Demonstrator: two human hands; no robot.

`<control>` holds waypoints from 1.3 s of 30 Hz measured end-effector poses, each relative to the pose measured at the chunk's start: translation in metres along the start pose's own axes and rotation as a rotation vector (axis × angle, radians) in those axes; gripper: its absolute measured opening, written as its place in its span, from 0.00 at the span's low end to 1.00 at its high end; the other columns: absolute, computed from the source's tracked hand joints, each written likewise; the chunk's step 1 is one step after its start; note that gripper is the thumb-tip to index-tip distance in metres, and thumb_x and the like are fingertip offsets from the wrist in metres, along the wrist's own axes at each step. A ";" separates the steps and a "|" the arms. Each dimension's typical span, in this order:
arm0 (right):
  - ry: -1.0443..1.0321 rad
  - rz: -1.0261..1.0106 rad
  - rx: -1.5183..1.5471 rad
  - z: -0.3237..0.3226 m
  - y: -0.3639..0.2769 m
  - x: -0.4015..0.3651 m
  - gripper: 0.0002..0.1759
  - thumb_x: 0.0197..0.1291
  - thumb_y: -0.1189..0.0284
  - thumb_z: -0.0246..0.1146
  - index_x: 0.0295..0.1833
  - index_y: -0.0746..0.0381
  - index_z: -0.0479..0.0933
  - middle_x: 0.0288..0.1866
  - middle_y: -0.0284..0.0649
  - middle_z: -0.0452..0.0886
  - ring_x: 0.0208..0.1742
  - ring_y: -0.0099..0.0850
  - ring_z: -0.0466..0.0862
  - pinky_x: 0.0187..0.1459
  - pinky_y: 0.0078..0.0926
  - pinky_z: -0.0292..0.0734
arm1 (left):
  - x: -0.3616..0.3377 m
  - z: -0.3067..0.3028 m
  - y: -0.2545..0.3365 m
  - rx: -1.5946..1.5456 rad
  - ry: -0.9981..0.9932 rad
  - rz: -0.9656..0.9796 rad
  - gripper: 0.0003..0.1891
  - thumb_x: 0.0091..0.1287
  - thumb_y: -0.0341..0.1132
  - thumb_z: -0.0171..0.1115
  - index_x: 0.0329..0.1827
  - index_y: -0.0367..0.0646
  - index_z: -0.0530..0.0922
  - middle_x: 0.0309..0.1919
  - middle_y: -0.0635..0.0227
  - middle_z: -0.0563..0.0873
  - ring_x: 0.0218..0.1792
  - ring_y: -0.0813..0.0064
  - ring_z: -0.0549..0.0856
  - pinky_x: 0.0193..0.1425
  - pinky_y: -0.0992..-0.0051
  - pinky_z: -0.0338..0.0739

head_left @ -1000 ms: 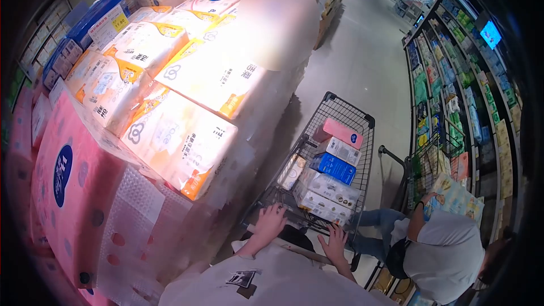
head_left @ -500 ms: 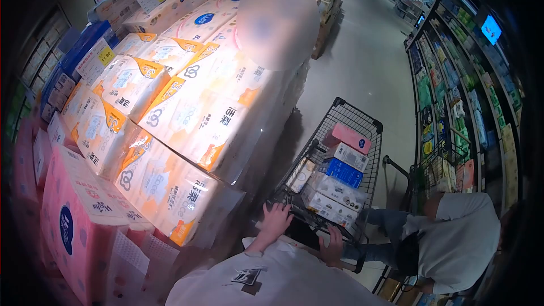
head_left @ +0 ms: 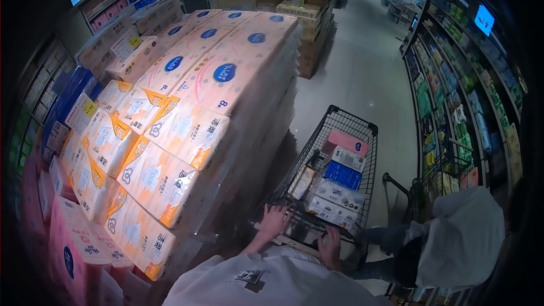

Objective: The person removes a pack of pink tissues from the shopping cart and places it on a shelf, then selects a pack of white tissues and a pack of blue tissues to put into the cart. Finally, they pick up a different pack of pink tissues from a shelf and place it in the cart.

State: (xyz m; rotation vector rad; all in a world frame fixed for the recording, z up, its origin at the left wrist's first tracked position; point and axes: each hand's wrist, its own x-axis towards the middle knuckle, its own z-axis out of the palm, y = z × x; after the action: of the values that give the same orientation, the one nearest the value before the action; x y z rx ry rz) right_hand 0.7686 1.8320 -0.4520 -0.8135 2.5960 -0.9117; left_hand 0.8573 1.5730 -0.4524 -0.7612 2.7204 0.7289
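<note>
Both hands rest at the handle end of a black wire shopping cart (head_left: 371,178). My left hand (head_left: 273,221) lies over the left part of the handle, its fingers wrapped on the bar. At the right part, my right hand (head_left: 330,245) is curled round the bar. Inside the cart are a pink pack (head_left: 347,141), a white pack (head_left: 348,158), a blue pack (head_left: 342,175), clear-wrapped rolls (head_left: 338,192) and a pale pack (head_left: 302,182) along the left side.
Stacked tissue packs, orange-and-white (head_left: 161,175) and pink-and-white (head_left: 226,71), rise at the left. Cardboard boxes (head_left: 309,39) stand beyond. On the right, a person in a light top (head_left: 464,238) is beside another cart (head_left: 391,179), near long shelves (head_left: 447,79). An aisle floor (head_left: 362,56) runs ahead.
The view has shifted, showing more of the pink-and-white packs and the boxes behind. A blurred patch over the stack is gone. Both hands remain on the handle.
</note>
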 end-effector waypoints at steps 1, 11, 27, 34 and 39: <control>0.006 0.009 -0.001 0.000 0.001 0.009 0.28 0.62 0.68 0.70 0.66 0.65 0.75 0.65 0.50 0.77 0.70 0.50 0.74 0.72 0.45 0.69 | 0.011 0.000 0.000 -0.008 -0.003 0.000 0.24 0.80 0.52 0.50 0.67 0.45 0.78 0.57 0.58 0.85 0.66 0.59 0.78 0.81 0.41 0.54; -0.028 -0.002 0.034 0.005 0.021 0.105 0.29 0.64 0.67 0.68 0.67 0.68 0.74 0.67 0.52 0.76 0.70 0.51 0.73 0.72 0.46 0.68 | 0.114 -0.031 0.010 -0.080 0.026 -0.002 0.24 0.82 0.51 0.44 0.63 0.46 0.82 0.57 0.58 0.87 0.65 0.57 0.80 0.80 0.42 0.58; -0.027 -0.028 -0.043 0.014 0.031 0.279 0.30 0.68 0.62 0.65 0.67 0.72 0.74 0.66 0.55 0.77 0.69 0.53 0.74 0.70 0.48 0.69 | 0.296 -0.060 0.003 -0.041 0.025 0.026 0.22 0.79 0.50 0.50 0.62 0.45 0.82 0.54 0.55 0.88 0.64 0.57 0.81 0.80 0.45 0.59; 0.011 -0.022 -0.050 0.025 0.059 0.360 0.30 0.66 0.64 0.67 0.69 0.68 0.73 0.66 0.52 0.77 0.67 0.51 0.76 0.67 0.45 0.73 | 0.384 -0.055 -0.004 -0.041 0.015 0.026 0.22 0.77 0.49 0.53 0.66 0.47 0.80 0.59 0.56 0.86 0.67 0.58 0.79 0.82 0.47 0.57; 0.031 -0.003 -0.026 0.014 0.060 0.417 0.30 0.65 0.66 0.68 0.69 0.67 0.74 0.65 0.51 0.77 0.66 0.50 0.77 0.66 0.45 0.75 | 0.437 -0.060 0.005 -0.040 0.055 0.027 0.22 0.75 0.47 0.56 0.66 0.47 0.79 0.59 0.57 0.86 0.66 0.57 0.79 0.81 0.46 0.58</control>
State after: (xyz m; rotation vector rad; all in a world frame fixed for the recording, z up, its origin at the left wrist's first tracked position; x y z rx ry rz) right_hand 0.4133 1.6182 -0.5290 -0.8161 2.6390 -0.8998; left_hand 0.4826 1.3600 -0.5466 -0.7660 2.7777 0.7812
